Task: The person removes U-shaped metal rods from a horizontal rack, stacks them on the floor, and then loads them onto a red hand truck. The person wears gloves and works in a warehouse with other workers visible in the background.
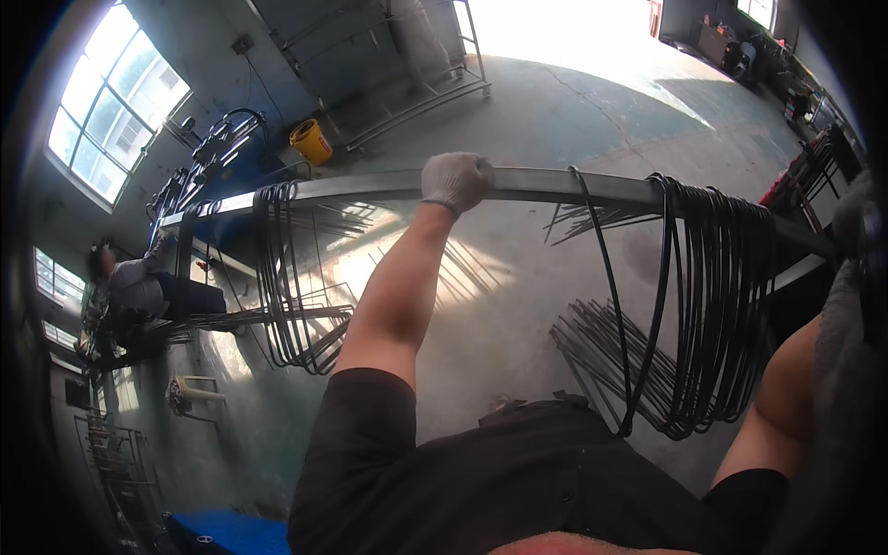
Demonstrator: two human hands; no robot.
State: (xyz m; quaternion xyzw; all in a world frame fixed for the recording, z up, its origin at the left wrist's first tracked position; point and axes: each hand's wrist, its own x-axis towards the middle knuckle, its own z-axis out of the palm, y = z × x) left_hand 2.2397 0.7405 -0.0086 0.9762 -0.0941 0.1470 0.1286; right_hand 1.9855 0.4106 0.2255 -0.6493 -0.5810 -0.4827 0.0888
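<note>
My left hand (pixel 456 182), in a pale knit work glove, is closed over a long square metal beam (pixel 546 183) that runs across the view at chest height. Bent dark metal rods hang from the beam in two bunches: a left bunch of rod loops (pixel 282 268) and a thicker right bunch (pixel 717 305). One separate loop (pixel 606 277) hangs just left of the thicker bunch. My right forearm (pixel 786 379) rises at the right edge toward the beam's end. Deep shadow and a blurred grey shape hide the fingers of my right hand.
A person (pixel 139 287) is beside machinery (pixel 217 153) at the left. A yellow bucket (pixel 311 141) stands by a wheeled metal rack (pixel 416 116). Further rods (pixel 601 342) show below the beam. A small stool (pixel 194 393) and a blue object (pixel 227 532) are at lower left.
</note>
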